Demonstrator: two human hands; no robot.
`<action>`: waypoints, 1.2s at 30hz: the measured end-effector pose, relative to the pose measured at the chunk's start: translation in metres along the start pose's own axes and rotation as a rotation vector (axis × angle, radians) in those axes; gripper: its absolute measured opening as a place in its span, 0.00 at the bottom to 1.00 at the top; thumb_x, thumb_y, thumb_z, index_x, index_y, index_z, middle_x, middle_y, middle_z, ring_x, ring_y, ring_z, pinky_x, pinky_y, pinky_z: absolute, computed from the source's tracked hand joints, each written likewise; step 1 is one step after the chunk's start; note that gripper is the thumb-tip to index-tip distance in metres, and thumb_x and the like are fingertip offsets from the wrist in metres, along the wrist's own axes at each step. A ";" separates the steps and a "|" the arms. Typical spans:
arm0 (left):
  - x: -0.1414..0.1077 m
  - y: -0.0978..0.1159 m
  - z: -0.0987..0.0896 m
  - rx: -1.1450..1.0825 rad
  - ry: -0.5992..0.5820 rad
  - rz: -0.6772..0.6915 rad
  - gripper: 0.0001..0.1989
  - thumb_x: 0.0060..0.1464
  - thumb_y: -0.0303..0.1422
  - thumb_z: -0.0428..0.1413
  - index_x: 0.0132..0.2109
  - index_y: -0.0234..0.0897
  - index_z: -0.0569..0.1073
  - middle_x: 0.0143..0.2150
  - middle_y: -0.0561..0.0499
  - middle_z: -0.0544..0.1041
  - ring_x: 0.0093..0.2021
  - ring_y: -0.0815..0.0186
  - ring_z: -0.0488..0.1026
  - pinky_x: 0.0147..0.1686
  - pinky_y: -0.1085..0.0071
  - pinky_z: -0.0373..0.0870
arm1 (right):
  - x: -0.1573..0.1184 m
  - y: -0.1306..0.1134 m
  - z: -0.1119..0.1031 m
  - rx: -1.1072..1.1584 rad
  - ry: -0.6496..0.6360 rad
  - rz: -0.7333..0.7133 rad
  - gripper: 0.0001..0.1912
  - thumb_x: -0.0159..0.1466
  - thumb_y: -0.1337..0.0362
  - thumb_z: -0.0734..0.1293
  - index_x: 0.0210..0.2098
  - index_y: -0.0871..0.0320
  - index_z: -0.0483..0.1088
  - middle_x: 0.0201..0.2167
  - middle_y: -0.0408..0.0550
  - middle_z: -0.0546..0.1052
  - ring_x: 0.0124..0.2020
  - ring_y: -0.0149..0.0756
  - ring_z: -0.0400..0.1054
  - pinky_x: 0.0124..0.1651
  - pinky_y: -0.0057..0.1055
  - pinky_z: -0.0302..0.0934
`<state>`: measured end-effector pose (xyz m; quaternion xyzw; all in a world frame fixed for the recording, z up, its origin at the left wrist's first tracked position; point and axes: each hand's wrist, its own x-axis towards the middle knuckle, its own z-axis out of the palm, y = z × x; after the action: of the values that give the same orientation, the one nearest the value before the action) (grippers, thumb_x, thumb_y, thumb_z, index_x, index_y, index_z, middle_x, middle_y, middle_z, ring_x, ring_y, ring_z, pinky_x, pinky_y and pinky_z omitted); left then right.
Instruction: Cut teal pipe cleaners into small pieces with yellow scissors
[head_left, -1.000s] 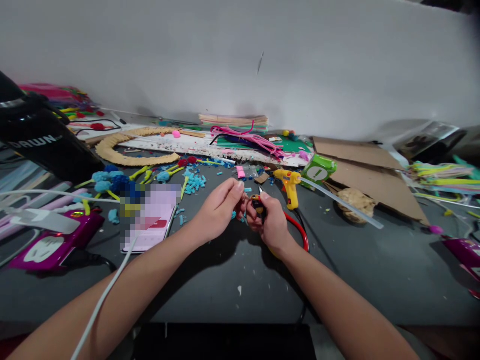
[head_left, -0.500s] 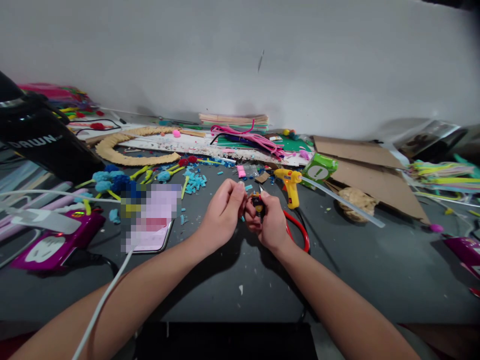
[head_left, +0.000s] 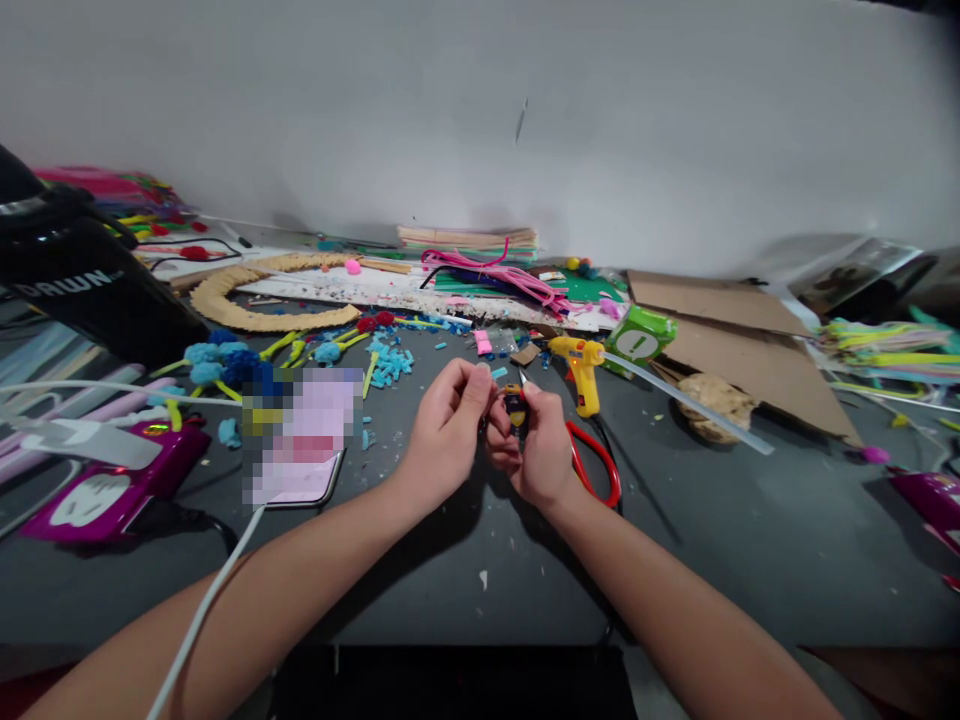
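Note:
My left hand [head_left: 448, 415] is closed in a pinch, thumb against the fingers; what it holds, if anything, is hidden. Just to its right, my right hand [head_left: 541, 440] grips a small black-and-yellow tool [head_left: 516, 403] whose exact kind I cannot make out. Red loop handles [head_left: 611, 470] show beyond that wrist, and a pointed metal tip [head_left: 523, 378] pokes out past the fingers; the hand hides whether they join. A short light-blue fuzzy piece [head_left: 499, 372] is close to the fingertips of both hands. More cut light-blue pieces [head_left: 390, 362] lie in a pile farther left.
A yellow glue gun [head_left: 581, 375] with a long glue stick lies right of my hands, near a green packet [head_left: 645, 335] and cardboard [head_left: 735, 365]. To the left are a phone [head_left: 307, 450] on a white cable, a purple device [head_left: 127, 485] and a black bottle [head_left: 90, 270].
My right hand has turned slightly, showing more of the black-and-yellow tool. A blue bit seen below the fingertips earlier is no longer visible. My left hand has hardly moved.

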<state>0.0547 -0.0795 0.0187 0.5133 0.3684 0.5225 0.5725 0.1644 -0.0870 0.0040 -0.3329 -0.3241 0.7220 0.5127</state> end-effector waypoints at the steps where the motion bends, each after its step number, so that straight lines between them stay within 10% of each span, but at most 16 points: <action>1: 0.000 0.000 0.000 -0.012 -0.003 -0.003 0.18 0.61 0.49 0.51 0.34 0.38 0.64 0.24 0.56 0.71 0.21 0.74 0.68 0.21 0.78 0.64 | 0.000 -0.001 0.001 0.009 -0.003 0.008 0.24 0.60 0.45 0.58 0.19 0.56 0.57 0.11 0.35 0.53 0.13 0.22 0.40 0.15 0.20 0.36; 36: 0.006 0.000 -0.008 -0.053 -0.049 -0.073 0.21 0.61 0.46 0.52 0.28 0.36 0.63 0.22 0.57 0.62 0.21 0.76 0.61 0.20 0.79 0.56 | -0.001 -0.005 0.000 0.015 -0.040 0.037 0.27 0.62 0.43 0.57 0.18 0.57 0.58 0.11 0.35 0.52 0.12 0.22 0.39 0.15 0.21 0.34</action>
<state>0.0483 -0.0721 0.0180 0.4971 0.3587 0.4980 0.6134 0.1667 -0.0871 0.0081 -0.3202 -0.3226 0.7403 0.4953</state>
